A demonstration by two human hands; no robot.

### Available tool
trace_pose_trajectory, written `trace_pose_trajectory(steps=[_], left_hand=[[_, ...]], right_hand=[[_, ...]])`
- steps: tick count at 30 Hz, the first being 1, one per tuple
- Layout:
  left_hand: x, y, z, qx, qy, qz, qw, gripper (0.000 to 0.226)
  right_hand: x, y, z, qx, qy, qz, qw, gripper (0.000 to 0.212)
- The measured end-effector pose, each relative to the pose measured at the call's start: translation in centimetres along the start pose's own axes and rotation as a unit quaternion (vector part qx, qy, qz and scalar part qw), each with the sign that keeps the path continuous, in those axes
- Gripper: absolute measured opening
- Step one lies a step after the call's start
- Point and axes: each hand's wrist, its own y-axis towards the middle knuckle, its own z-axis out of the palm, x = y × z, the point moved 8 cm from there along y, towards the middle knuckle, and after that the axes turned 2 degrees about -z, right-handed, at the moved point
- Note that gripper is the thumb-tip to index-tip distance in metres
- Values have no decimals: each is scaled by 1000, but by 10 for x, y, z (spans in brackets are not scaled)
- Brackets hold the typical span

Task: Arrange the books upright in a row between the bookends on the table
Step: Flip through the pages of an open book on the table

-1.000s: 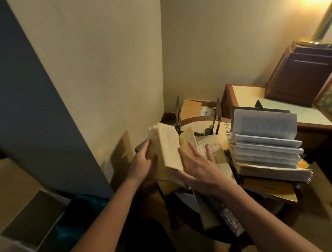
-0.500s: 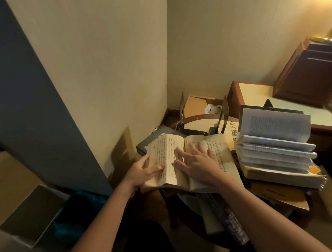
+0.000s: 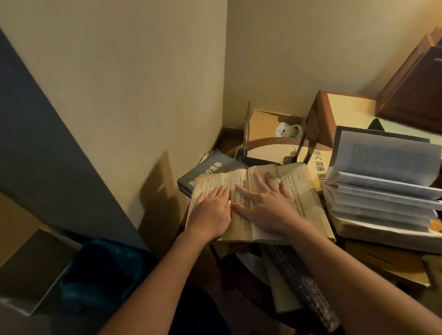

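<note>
1. Two hands lie flat on an open book [image 3: 301, 196] with yellowed pages, in the middle of the frame, seen from the head camera.
2. The left hand [image 3: 211, 213] presses the left page, fingers straight and close together.
3. The right hand [image 3: 270, 210] covers the gutter and the right page, fingers straight and spread wide.
4. Just above the book, the left-side bookend [image 3: 247, 130] and right-side bookend [image 3: 311, 130] stand upright on the round table [image 3: 269, 140], with no book between them.
5. A dark blue book [image 3: 210, 169] lies flat at the open book's upper left, partly under it.
6. A yellow book [image 3: 321, 166] with printed characters lies flat at its upper right.
7. At the right of the frame, a stack of open books [image 3: 383, 193] is piled with pages fanned.
8. A cardboard box [image 3: 263, 122] sits in the corner behind the table.
9. A dark bin [image 3: 102, 268] stands at the lower left.
</note>
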Motion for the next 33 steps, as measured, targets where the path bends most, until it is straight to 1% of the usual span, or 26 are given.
trace_pose_trajectory(steps=[4, 6, 13, 16, 20, 24, 27, 30, 33], left_hand=[[5, 30, -1, 25, 54, -22, 998, 53], [7, 29, -1, 18, 68, -20, 997, 52], [-5, -47, -3, -24, 24, 15, 999, 52], [-6, -64, -3, -26, 12, 12, 1000, 51], [2, -39, -9, -15, -12, -11, 1000, 49], [4, 12, -6, 10, 23, -31, 999, 51], [1, 33, -6, 6, 17, -44, 999, 51], [-1, 21, 0, 6, 5, -51, 999, 52], [-6, -17, 7, 14, 17, -32, 999, 55]], right_hand=[[0, 0, -1, 4, -5, -2, 1000, 64], [0, -1, 0, 7, 1, -2, 1000, 61], [2, -2, -3, -6, 8, 3, 1000, 55], [2, -3, -3, -8, 12, 3, 1000, 54], [3, -3, -4, -8, 20, -6, 1000, 52], [2, -4, -4, -5, 22, -2, 1000, 51], [3, -4, -4, -5, 24, 0, 1000, 50], [3, -4, -4, -5, 24, 1, 1000, 51], [2, -2, -1, -7, 17, 4, 1000, 52]])
